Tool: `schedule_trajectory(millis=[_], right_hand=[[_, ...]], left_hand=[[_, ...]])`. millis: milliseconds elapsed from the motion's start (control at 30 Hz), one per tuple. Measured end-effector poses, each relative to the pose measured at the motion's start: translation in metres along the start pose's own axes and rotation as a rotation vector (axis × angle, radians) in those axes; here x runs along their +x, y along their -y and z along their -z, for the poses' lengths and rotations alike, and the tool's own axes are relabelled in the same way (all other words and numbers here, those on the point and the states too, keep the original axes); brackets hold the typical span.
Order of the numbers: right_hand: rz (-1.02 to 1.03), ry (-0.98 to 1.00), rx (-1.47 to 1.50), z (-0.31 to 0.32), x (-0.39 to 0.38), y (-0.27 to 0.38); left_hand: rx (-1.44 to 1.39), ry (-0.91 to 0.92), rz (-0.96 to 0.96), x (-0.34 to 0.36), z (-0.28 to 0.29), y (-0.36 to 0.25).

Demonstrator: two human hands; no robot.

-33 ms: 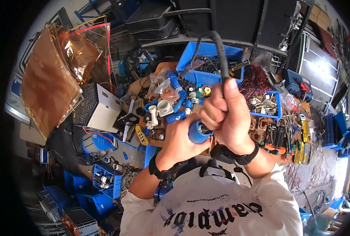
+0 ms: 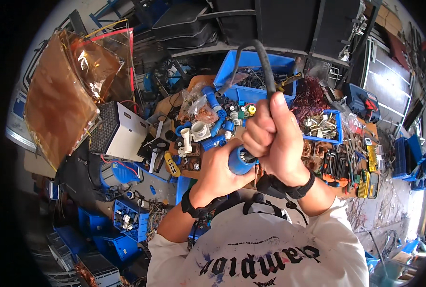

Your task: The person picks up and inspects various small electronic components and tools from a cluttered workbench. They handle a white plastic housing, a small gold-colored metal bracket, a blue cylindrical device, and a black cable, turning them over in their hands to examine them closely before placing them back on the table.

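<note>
A thick black hose (image 2: 265, 62) rises from the closed fist of the right hand (image 2: 273, 138), curving up and over above the hands toward the far side of the counter (image 2: 198, 81). Its lower end meets a blue round fitting (image 2: 240, 160), which sits between the two hands. The left hand (image 2: 222, 170) is closed around that fitting from below and to the left, fingers wrapped on its side. Both wrists wear black bands.

Just beyond the hands lies a scatter of blue and white pipe fittings (image 2: 201, 129). Farther out stands a blue plastic bin (image 2: 251, 71) holding loose parts, with a tangle of reddish copper wire (image 2: 311, 98) to the right of the hose. Right of the right hand, hand tools (image 2: 361, 167) lie on the counter. Well to the left of the left hand sits a white box with a vented side (image 2: 122, 131).
</note>
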State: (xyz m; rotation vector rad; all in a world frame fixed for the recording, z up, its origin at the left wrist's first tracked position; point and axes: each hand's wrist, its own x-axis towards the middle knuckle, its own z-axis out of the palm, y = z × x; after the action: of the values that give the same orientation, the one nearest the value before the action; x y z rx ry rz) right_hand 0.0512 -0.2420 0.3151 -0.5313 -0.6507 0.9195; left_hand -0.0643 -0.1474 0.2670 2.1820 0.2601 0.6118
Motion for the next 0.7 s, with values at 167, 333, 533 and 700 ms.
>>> schedule_trajectory(millis=[167,333,533,700], right_hand=[[-0.008,-0.039,0.111,-0.001,0.020,0.021],[-0.039,-0.012,0.046,-0.012,0.039,0.019],[-0.138,0.038,0.157,0.005,0.059,0.014],[-0.121,0.151,0.106,0.024,0.069,0.027]], left_hand=[[-0.122,0.058,0.090,0.001,0.003,0.012],[-0.331,0.086,0.120,0.017,0.007,-0.003],[-0.708,0.221,0.364,0.024,0.016,0.007],[-0.826,0.326,0.375,0.035,0.020,0.004]])
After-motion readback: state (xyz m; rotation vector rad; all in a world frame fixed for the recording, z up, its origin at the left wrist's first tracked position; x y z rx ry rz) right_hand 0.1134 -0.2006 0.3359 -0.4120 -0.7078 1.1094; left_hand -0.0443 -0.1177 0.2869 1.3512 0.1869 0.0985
